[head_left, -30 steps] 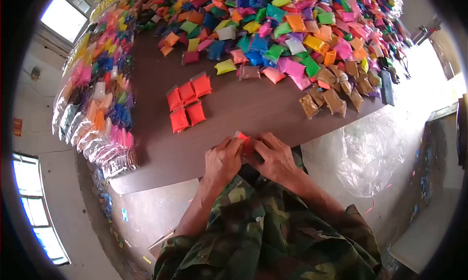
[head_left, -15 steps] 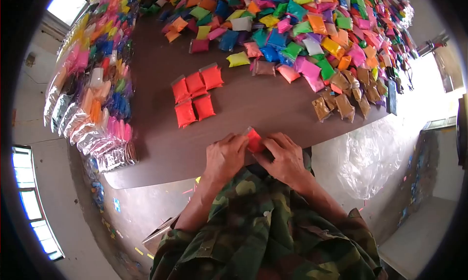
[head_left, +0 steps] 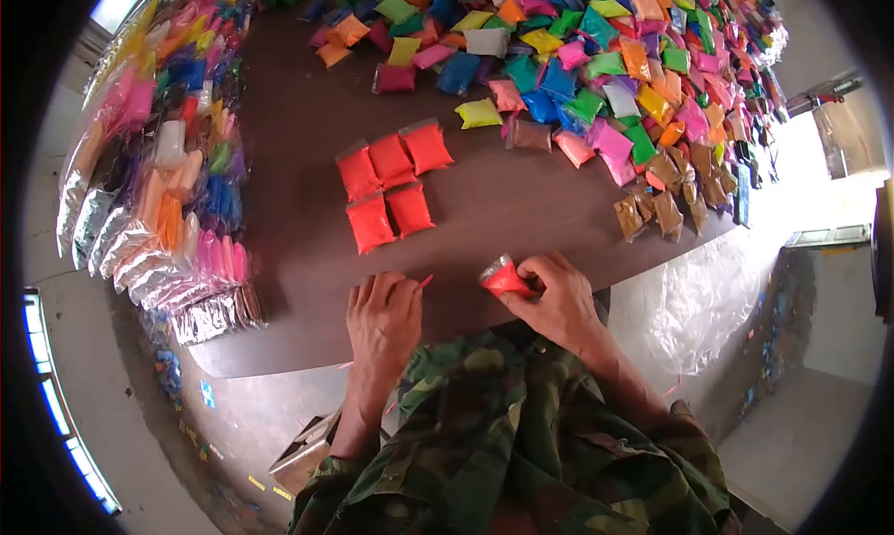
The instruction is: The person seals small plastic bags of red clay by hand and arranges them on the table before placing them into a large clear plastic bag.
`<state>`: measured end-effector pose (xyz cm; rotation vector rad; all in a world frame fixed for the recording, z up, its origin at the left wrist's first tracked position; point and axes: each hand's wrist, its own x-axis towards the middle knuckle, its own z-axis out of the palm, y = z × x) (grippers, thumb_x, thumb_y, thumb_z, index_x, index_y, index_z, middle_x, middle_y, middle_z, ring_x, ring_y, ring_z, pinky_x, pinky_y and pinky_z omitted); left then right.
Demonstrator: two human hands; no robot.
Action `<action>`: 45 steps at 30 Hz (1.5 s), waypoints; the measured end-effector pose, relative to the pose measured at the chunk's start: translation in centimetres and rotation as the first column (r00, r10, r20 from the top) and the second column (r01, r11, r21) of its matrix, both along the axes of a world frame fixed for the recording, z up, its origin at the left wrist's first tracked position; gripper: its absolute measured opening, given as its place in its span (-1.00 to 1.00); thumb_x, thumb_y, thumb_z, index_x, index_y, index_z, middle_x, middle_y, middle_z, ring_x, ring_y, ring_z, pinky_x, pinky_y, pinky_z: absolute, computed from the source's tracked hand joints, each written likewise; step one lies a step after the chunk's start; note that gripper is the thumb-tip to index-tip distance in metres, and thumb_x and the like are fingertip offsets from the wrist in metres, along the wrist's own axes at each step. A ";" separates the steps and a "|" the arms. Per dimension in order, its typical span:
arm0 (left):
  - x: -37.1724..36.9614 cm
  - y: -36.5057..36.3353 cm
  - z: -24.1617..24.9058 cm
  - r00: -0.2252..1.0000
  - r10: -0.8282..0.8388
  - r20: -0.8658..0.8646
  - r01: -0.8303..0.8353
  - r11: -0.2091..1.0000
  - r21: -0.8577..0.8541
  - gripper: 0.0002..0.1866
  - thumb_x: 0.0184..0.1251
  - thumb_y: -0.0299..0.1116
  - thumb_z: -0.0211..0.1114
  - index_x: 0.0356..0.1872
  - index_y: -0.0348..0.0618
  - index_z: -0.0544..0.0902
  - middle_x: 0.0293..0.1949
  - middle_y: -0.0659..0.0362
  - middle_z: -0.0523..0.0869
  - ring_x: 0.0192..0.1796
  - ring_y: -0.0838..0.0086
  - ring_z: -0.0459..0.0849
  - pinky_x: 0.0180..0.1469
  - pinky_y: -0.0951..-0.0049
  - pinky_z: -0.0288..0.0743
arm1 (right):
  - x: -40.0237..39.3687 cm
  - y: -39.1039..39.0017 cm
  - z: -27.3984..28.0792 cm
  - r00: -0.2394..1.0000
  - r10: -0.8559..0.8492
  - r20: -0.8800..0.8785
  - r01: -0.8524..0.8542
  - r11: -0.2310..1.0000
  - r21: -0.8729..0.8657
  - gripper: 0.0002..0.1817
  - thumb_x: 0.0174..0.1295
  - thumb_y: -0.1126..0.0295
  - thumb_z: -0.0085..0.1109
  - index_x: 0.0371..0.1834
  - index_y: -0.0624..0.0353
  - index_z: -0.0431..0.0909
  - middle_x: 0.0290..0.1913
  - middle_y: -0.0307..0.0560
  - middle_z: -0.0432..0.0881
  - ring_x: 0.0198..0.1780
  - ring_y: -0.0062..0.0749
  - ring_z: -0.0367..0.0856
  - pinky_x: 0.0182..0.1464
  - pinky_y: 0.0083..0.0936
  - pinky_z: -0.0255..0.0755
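Note:
My right hand (head_left: 557, 302) grips a small clear packet with red filling (head_left: 504, 279) by its side, just above the table's near edge. To its left, my left hand (head_left: 386, 319) is closed, with a thin red strip (head_left: 426, 281) poking out at its fingertips. The strip looks like a bit of packaging, though it is too small to be sure. Beyond my hands, several more red packets (head_left: 394, 161) lie flat in two close rows on the dark table (head_left: 307, 297).
A big heap of packets in many colours (head_left: 559, 79) covers the back and right, with brown packets (head_left: 668, 214) at its near edge. Bundled clear bags of coloured packets (head_left: 172, 209) line the left. A clear plastic sheet (head_left: 694, 302) and an open box (head_left: 307, 451) are below the table.
My hands have moved apart from the shared packet. The left went left with a thin red strip; the right kept the red packet and moved slightly right. The view has shifted a little.

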<state>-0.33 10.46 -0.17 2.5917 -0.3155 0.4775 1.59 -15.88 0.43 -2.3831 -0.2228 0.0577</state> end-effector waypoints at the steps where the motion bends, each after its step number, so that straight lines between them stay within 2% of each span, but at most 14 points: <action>1: 0.1 0.1 0.5 1.000 -0.009 0.027 0.009 1.000 0.014 -0.84 0.23 -0.45 0.53 -0.20 -0.16 0.76 -0.22 0.13 0.74 -0.28 0.15 0.74 -0.22 0.19 0.62 | 0.1 0.1 -0.1 1.000 -0.010 0.010 0.009 0.999 0.039 -0.64 0.11 0.33 0.61 -0.11 0.14 0.63 -0.20 -0.07 0.71 -0.21 -0.17 0.75 -0.17 -0.27 0.60; 2: 0.2 0.0 0.8 0.998 -0.021 0.056 0.019 0.999 0.028 -0.82 0.22 -0.43 0.55 -0.18 -0.17 0.77 -0.21 0.13 0.75 -0.28 0.16 0.74 -0.22 0.21 0.62 | 0.2 0.3 -0.2 1.000 -0.022 0.019 0.020 0.997 0.078 -0.65 0.14 0.34 0.60 -0.10 0.14 0.62 -0.18 -0.07 0.72 -0.17 -0.19 0.76 -0.17 -0.28 0.60; 5: -1.1 -2.3 1.0 0.989 -0.033 -0.143 -0.017 0.943 -0.333 -0.73 0.22 -0.33 0.61 -0.12 -0.17 0.76 -0.21 0.09 0.76 -0.22 0.14 0.76 -0.12 0.21 0.67 | 0.2 0.7 -0.1 0.963 -0.094 -0.251 0.194 0.893 0.406 -0.65 0.20 0.36 0.61 -0.12 0.22 0.59 -0.17 -0.13 0.75 -0.13 -0.47 0.73 -0.15 -0.40 0.59; 6: -1.4 -2.6 1.2 0.902 -0.134 -0.411 -0.079 0.884 -0.461 -0.61 0.24 -0.25 0.65 0.00 -0.22 0.76 -0.14 0.04 0.80 -0.17 0.25 0.79 -0.05 0.27 0.69 | 0.3 1.1 0.2 0.942 -0.078 -0.325 0.244 0.826 0.509 -0.67 0.28 0.35 0.58 -0.08 0.27 0.61 -0.13 -0.19 0.76 -0.07 -0.63 0.67 -0.06 -0.48 0.60; 9: 0.0 -4.5 1.6 0.803 -0.356 -0.478 -0.229 0.556 -0.799 -0.58 0.31 -0.26 0.63 0.07 -0.27 0.76 -0.15 0.07 0.80 -0.16 0.37 0.79 -0.08 0.34 0.68 | -0.1 3.2 1.7 0.866 -0.008 -0.499 0.443 0.476 0.760 -0.69 0.32 0.42 0.53 0.02 0.24 0.63 -0.10 -0.23 0.76 -0.05 -0.60 0.68 0.04 -0.50 0.60; 12: 0.4 -5.2 0.9 0.817 -0.405 -0.412 -0.136 0.559 -0.818 -0.56 0.37 -0.34 0.60 0.15 -0.37 0.70 -0.14 0.17 0.82 -0.13 0.53 0.73 -0.07 0.47 0.63 | -1.1 3.6 0.3 0.836 0.054 -0.546 0.503 0.321 0.802 -0.68 0.36 0.46 0.48 0.12 0.21 0.63 -0.05 -0.23 0.76 -0.02 -0.59 0.69 0.11 -0.54 0.58; 15: 0.8 -5.2 0.3 0.811 -0.466 -0.355 -0.091 0.498 -0.862 -0.61 0.35 -0.33 0.59 0.09 -0.31 0.75 -0.10 0.08 0.80 -0.12 0.40 0.79 -0.06 0.38 0.66 | -1.9 3.6 -0.4 0.831 0.063 -0.553 0.536 0.179 0.825 -0.69 0.39 0.45 0.46 0.13 0.20 0.63 -0.01 -0.21 0.75 0.00 -0.58 0.68 0.12 -0.56 0.57; 18: 0.9 -5.5 -0.3 0.807 -0.453 -0.379 -0.074 0.559 -0.826 -0.67 0.36 -0.37 0.57 0.03 -0.33 0.75 -0.17 0.07 0.81 -0.16 0.43 0.79 -0.12 0.39 0.65 | -1.9 3.3 0.5 0.802 0.115 -0.587 0.568 0.162 0.807 -0.72 0.43 0.41 0.43 0.12 0.21 0.65 0.01 -0.22 0.74 0.00 -0.59 0.68 0.12 -0.56 0.56; 21: 0.6 -5.8 0.2 0.833 -0.387 -0.396 -0.080 0.624 -0.777 -0.75 0.37 -0.42 0.53 -0.04 -0.33 0.75 -0.26 0.07 0.81 -0.23 0.46 0.78 -0.18 0.40 0.63 | -1.6 2.5 0.9 0.822 0.097 -0.560 0.496 0.359 0.790 -0.74 0.44 0.38 0.42 0.10 0.23 0.69 0.00 -0.22 0.76 0.00 -0.61 0.68 0.08 -0.56 0.57; 27: 0.3 -7.1 1.4 0.840 -0.298 -0.453 -0.125 0.707 -0.696 -0.79 0.36 -0.47 0.47 -0.05 -0.33 0.75 -0.29 0.06 0.82 -0.28 0.48 0.75 -0.21 0.42 0.61 | -0.9 1.5 0.1 0.889 0.105 -0.445 0.383 0.362 0.850 -0.79 0.44 0.37 0.43 0.00 0.26 0.78 -0.13 -0.23 0.80 -0.09 -0.63 0.69 0.03 -0.57 0.57; 30: 0.3 -8.3 1.6 0.845 -0.318 -0.429 -0.132 0.654 -0.745 -0.77 0.40 -0.43 0.46 -0.04 -0.36 0.74 -0.29 0.08 0.82 -0.26 0.52 0.74 -0.19 0.42 0.61 | -0.4 0.6 -0.2 0.911 0.074 -0.405 0.347 0.388 0.854 -0.82 0.45 0.40 0.41 -0.01 0.26 0.79 -0.17 -0.24 0.79 -0.11 -0.65 0.68 0.03 -0.58 0.56; 39: 1.5 -10.4 0.7 0.840 -0.327 -0.433 -0.225 0.516 -0.826 -0.82 0.55 -0.38 0.39 -0.08 -0.33 0.72 -0.33 0.30 0.75 -0.27 0.70 0.62 -0.21 0.59 0.50 | 0.0 -1.0 -1.1 0.873 0.202 -0.443 0.404 0.208 0.891 -0.77 0.56 0.38 0.29 0.10 0.33 0.70 -0.06 -0.17 0.77 -0.03 -0.60 0.70 0.10 -0.54 0.63; 42: 1.9 -10.3 1.3 0.859 -0.259 -0.443 -0.183 0.652 -0.736 -0.84 0.55 -0.40 0.37 -0.12 -0.33 0.71 -0.35 0.28 0.74 -0.29 0.70 0.61 -0.24 0.59 0.48 | -0.4 -1.0 -0.8 0.872 0.202 -0.447 0.412 0.194 0.890 -0.76 0.57 0.38 0.27 0.09 0.36 0.69 -0.07 -0.16 0.77 -0.03 -0.60 0.70 0.09 -0.56 0.63; 45: 1.6 -11.1 1.2 0.862 -0.267 -0.431 -0.183 0.629 -0.756 -0.82 0.53 -0.38 0.38 -0.11 -0.34 0.70 -0.34 0.25 0.74 -0.30 0.66 0.63 -0.24 0.57 0.52 | -0.7 -1.5 -2.6 0.904 0.204 -0.376 0.348 0.158 0.924 -0.76 0.57 0.38 0.27 0.07 0.38 0.70 -0.09 -0.17 0.77 -0.06 -0.60 0.71 0.05 -0.57 0.63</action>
